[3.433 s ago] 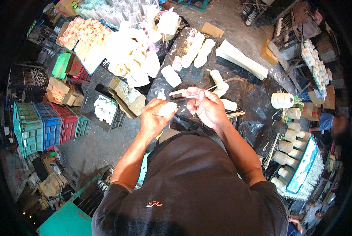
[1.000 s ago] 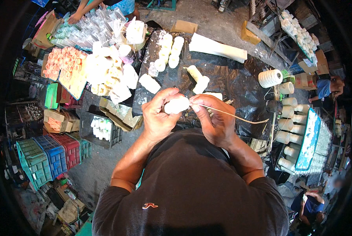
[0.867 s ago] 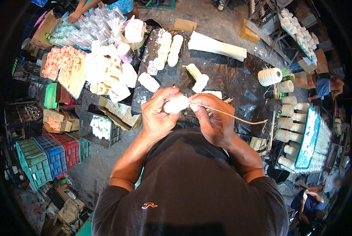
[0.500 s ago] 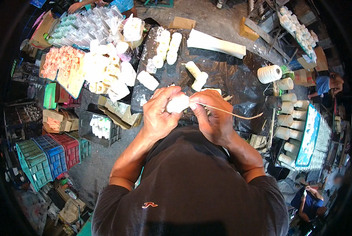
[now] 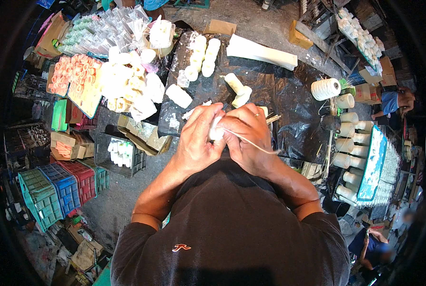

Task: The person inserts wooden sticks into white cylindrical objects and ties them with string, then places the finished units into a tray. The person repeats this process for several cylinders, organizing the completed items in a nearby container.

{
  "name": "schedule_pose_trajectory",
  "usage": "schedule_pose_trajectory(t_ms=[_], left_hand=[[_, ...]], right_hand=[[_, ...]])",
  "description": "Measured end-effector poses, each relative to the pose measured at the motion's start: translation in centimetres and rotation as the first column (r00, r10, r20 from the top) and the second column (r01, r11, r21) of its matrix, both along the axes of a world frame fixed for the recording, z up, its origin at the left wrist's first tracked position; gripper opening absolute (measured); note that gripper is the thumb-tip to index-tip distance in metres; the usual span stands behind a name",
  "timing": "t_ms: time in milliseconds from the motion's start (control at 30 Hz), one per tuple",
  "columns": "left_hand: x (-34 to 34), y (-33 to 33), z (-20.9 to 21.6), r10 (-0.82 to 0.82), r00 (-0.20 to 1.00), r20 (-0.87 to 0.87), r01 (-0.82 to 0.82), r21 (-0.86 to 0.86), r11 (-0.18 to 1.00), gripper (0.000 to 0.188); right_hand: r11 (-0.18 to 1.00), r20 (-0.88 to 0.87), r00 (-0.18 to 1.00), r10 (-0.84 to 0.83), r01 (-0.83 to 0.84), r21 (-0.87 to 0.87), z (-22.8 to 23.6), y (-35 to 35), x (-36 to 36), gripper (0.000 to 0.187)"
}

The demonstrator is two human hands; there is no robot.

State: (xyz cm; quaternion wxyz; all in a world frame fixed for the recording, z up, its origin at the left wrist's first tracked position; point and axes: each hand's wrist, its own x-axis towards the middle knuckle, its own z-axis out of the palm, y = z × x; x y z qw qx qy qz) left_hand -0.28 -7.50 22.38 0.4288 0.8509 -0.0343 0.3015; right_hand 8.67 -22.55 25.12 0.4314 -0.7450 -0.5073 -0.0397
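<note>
At my far left stands a row of plastic crates point(image 5: 60, 188), green, blue, red and green. Farther back, coral-coloured pieces point(image 5: 77, 71) are heaped together, and a black crate point(image 5: 140, 161) holds a cluster of white pieces. Behind that crate is a bright, pale pile point(image 5: 127, 78) whose single parts wash out in the glare. Next comes the worktop point(image 5: 289, 88), covered in dark, wrinkled sheeting, with a stubby white cylinder point(image 5: 178, 96) near its left edge.

My left hand point(image 5: 194, 138) is curled around a small white piece point(image 5: 216, 129), thumb below and fingers over the top. I have it in front of my chest, by the near edge of the worktop. Beyond, two rows of pale rounded pieces point(image 5: 197, 59) lie side by side, then two pale cylinders point(image 5: 237, 88) touching at an angle. My right hand point(image 5: 245, 136) is bent nearly closed, its thumb and fingertips pinching a thin pale strand point(image 5: 252, 143) against the white piece; the loose end trails out to the right.

Past it are a long white slab point(image 5: 261, 52), a spool point(image 5: 325, 89) of white cord, and lines of pale cylindrical cups point(image 5: 342, 161) beside a blue-edged tray point(image 5: 371, 164).
</note>
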Motion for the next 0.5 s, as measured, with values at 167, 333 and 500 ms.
schedule_pose_trajectory(t_ms=[167, 333, 500], left_hand=[[-0.4, 0.1, -0.6, -0.03, 0.999, -0.044, 0.03, -0.014, 0.999, 0.068], [-0.3, 0.6, 0.0, -0.067, 0.996, -0.05, 0.07, 0.041, 0.997, 0.068], [-0.1, 0.3, -0.1, -0.053, 0.995, -0.089, 0.057, 0.042, 0.997, 0.067]], right_hand=[[0.992, -0.308, 0.943, 0.126, -0.13, 0.009, -0.4, -0.5, 1.2, 0.019], [0.994, -0.357, 0.928, 0.108, -0.095, 0.053, -0.4, -0.9, 1.5, 0.015], [0.992, -0.122, 0.987, 0.105, -0.112, -0.056, -0.8, 0.1, 1.1, 0.015]])
